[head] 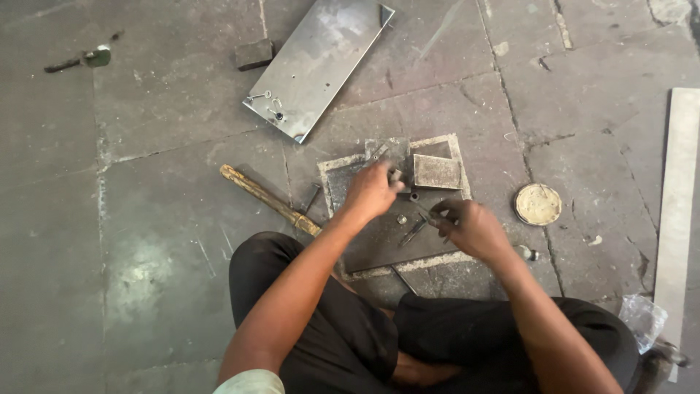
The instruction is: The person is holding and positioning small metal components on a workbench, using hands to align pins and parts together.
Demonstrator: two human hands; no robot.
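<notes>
Left hand grip closed on a small metal part over the dark plate at centre, right hand grip pinching a thin tool, metal block at one o'clock, round lid at three o'clock

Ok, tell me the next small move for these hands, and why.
Probably bring the right hand and its thin metal tool toward the small part pinched in the left hand: both hover close over the dark plate, not yet meeting.
</notes>
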